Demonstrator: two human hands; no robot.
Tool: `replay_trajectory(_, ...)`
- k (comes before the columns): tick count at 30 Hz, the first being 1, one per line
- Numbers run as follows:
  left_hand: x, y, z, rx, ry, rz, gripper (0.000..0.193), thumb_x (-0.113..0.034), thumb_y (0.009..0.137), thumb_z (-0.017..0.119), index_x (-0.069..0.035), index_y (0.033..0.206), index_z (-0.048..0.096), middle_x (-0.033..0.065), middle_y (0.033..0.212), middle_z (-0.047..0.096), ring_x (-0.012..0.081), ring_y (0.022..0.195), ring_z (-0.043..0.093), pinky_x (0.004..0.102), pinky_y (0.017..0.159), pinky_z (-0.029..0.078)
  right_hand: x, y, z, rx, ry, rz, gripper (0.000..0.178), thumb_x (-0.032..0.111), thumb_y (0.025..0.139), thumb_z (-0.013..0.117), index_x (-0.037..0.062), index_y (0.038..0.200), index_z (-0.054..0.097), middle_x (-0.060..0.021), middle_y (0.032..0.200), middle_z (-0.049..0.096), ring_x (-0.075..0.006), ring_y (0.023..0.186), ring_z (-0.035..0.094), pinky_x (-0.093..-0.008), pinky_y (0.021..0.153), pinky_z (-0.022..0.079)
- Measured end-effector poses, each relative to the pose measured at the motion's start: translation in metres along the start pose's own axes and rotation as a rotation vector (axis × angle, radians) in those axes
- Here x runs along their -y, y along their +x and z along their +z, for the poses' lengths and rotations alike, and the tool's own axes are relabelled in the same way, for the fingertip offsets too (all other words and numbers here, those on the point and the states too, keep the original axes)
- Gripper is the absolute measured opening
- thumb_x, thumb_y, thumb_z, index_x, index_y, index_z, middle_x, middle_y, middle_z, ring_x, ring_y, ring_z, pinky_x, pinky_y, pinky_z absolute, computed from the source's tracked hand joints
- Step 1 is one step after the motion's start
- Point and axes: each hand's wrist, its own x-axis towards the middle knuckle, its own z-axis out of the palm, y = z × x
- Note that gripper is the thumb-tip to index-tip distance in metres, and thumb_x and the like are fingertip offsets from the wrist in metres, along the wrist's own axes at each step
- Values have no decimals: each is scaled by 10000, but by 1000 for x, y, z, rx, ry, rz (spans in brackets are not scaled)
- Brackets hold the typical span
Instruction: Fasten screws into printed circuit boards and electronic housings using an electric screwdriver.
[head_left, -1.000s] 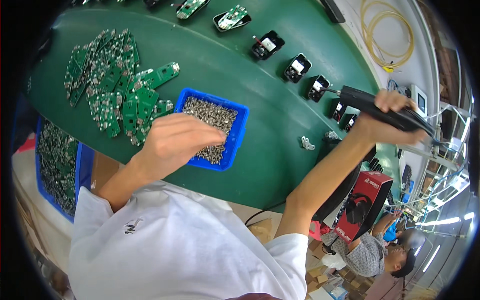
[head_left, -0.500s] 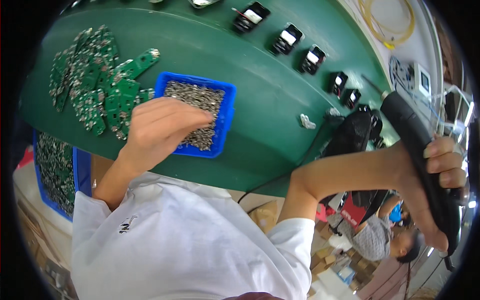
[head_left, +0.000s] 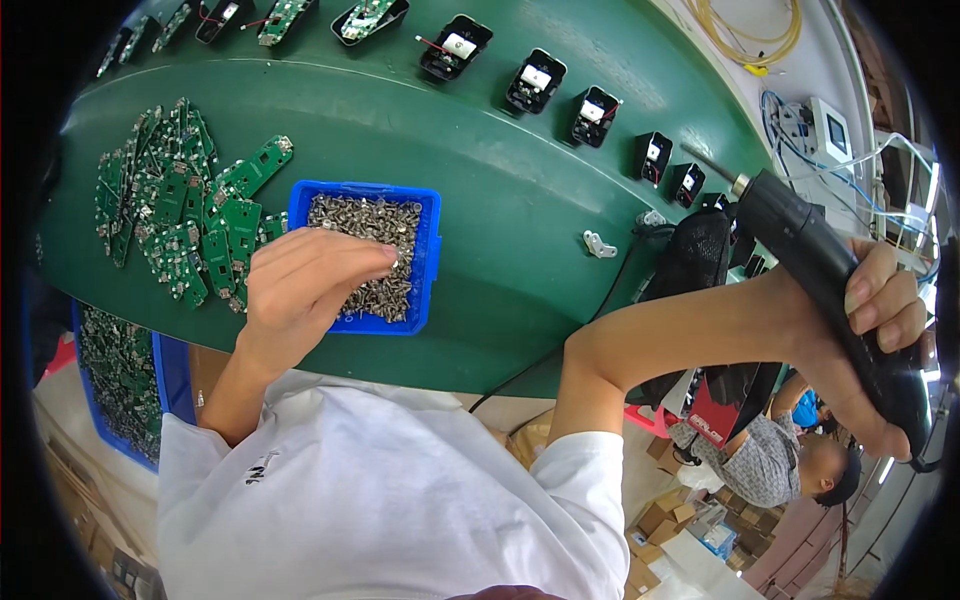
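Over a blue tray (head_left: 432, 265) of small metal screws (head_left: 370, 215), my left hand (head_left: 295, 290) is closed in a pinch, thumb and fingertips together. Whatever the pinch holds is too small to make out. My right hand (head_left: 835, 365) is wrapped round a black electric screwdriver (head_left: 800, 225), raised at the right with its thin bit pointing up and left. Left of the tray lies a heap of green circuit boards (head_left: 180, 200). Along the far side stands a curved row of open black housings (head_left: 535, 82), some with boards and others with a white part inside.
A blue bin (head_left: 172, 375) full of circuit boards stands below the table's left edge. Small white parts (head_left: 598, 245) and a black mesh bag (head_left: 697, 255) lie at the right of the green table (head_left: 510, 230). Another person (head_left: 755, 468) is behind, near cardboard boxes (head_left: 660, 515).
The view has shifted, so the tray and boards appear lower and further left. My left hand stays pinched over the tray; my right hand still holds the screwdriver.
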Motion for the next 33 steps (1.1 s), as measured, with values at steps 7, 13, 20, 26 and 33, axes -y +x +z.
replay_trajectory(7,-7,3,-7,-5,-219,-142,221,66,731,754,-16,935,755,53,892,767,173,716,682,248,637,524,1,-3,86,-211,389,111,541,626,905,556,88,958,545,18,671,536,-117,459,518,-270,433,495)
replay_trajectory(13,-40,21,-16,15,-472,-203,219,95,720,771,14,923,751,106,896,771,188,737,706,235,635,549,10,-3,100,-181,728,255,344,355,833,726,79,916,539,-3,681,560,-126,459,535,-268,404,526)
replay_trajectory(20,-48,24,3,-66,-616,-28,244,114,718,783,32,945,746,135,910,771,196,774,725,246,671,585,7,-5,127,-264,968,216,328,54,712,833,71,866,544,-40,697,590,-145,450,547,-276,341,550)
replay_trajectory(26,-53,27,9,-17,-698,13,269,125,730,777,24,977,748,130,923,771,193,790,730,249,692,598,11,-4,111,-189,974,251,312,70,730,826,63,893,560,-58,713,605,-158,445,557,-303,335,556)
replay_trajectory(33,-57,31,5,152,-916,-190,259,99,731,792,9,972,756,113,936,773,190,795,733,243,694,604,8,-3,103,-60,1069,292,306,93,751,820,54,922,570,-73,725,614,-165,443,563,-317,335,561)
